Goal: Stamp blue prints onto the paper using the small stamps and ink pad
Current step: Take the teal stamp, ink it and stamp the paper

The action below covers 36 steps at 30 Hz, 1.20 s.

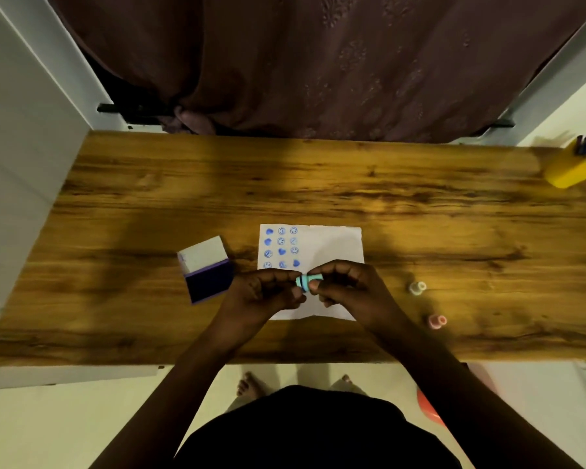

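Observation:
A white paper [332, 243] lies mid-table with several blue prints, hearts and smiley circles, in three columns on its left part. Above the paper's near half, my left hand [268, 291] and my right hand [349, 287] meet, both pinching a small teal stamp [306, 282] held sideways between the fingertips. The open ink pad [210, 282], dark blue with its white lid tipped back, sits just left of my left hand. Two more small stamps rest on the table to the right: a pale one [417, 288] and a pink one [437, 321].
A yellow cup [570, 172] holding blue pens stands at the far right corner of the wooden table [318, 191]. A dark curtain hangs behind the table. White walls flank both sides. My feet and a red object show on the floor below the table edge.

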{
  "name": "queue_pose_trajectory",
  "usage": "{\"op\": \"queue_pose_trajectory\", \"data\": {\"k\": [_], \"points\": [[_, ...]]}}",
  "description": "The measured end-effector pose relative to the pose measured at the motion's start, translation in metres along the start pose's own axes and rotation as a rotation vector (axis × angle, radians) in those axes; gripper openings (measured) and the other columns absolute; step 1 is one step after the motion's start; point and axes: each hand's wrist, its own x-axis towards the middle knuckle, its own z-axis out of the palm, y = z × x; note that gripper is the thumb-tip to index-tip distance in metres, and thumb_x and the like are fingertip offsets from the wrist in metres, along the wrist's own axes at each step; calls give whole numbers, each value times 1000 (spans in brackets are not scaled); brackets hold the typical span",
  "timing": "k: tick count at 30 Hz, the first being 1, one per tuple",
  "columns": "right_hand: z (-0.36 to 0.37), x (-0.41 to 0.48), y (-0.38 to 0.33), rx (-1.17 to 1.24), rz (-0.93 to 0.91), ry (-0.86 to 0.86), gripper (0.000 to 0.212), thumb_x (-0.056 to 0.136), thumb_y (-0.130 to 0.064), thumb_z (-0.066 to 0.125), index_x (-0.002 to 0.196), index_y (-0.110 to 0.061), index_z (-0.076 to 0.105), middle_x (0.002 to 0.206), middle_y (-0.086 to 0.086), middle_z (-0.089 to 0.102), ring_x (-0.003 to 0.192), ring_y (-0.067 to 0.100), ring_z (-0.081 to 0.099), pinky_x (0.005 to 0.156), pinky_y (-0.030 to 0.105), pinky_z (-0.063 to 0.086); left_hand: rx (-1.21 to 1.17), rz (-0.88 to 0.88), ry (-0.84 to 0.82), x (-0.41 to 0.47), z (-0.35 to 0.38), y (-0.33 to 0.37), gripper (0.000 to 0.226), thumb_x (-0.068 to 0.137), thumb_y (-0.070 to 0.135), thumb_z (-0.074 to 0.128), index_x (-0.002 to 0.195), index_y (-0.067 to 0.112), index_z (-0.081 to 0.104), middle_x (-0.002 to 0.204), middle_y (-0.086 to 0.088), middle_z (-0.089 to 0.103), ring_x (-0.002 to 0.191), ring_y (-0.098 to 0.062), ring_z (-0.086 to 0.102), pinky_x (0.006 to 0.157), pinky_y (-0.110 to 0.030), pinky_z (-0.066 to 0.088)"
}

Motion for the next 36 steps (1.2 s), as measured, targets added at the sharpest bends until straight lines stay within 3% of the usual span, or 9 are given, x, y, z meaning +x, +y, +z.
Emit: {"op": "queue_pose_trajectory", "data": {"k": [7,12,15,22,26,31,33,36], "points": [[-21,-9,-1,-42,-55,25,16,89,-14,76,105,-13,79,93,4,79,84,27,73,73,29,62,37,40,-36,4,20,7,32,89,-2,76,119,9,77,111,-9,82,100,-31,79,83,-35,65],[-36,-15,1,-75,-50,34,15,88,-18,78,103,-16,80,89,-2,80,74,10,73,68,21,59,67,80,-48,6,36,11,36,86,1,79,114,23,81,110,-8,82,101,-31,79,90,-45,65],[-45,-20,2,-92,-39,28,14,89,-21,77,102,-16,81,86,-3,80,70,8,72,63,17,56,125,101,-46,8,45,12,32,85,0,80,115,13,81,109,-8,83,100,-28,79,92,-49,64],[-68,-29,9,-94,41,68,18,95,-30,70,98,-14,79,80,-2,80,67,6,73,60,16,55,242,166,-69,19,72,13,32,83,2,83,113,13,81,106,3,84,100,-13,79,91,-29,63],[-90,-34,10,-111,39,87,16,94,-31,71,99,-18,80,80,-3,80,69,5,73,65,17,57,241,184,-84,29,93,10,39,81,1,85,110,26,80,105,10,83,101,-10,79,91,-24,61],[-138,-42,10,-259,-11,250,13,88,-39,77,91,-27,79,74,-8,77,63,7,71,55,16,50,188,82,-103,41,122,-1,41,81,-3,84,117,16,77,104,1,84,99,-15,80,88,-25,62],[-162,-42,17,-418,-34,368,15,85,-41,79,86,-27,77,69,-7,74,61,7,69,58,24,50,192,64,-102,45,129,-6,36,82,-2,84,114,14,77,103,-3,83,99,-17,80,87,-26,62],[-190,-42,36,-702,-36,462,18,81,-41,81,85,-24,76,74,-8,74,69,2,69,63,20,48,212,43,-116,49,136,-10,32,83,0,83,111,15,78,102,-3,84,99,-18,80,93,-33,62]]}}
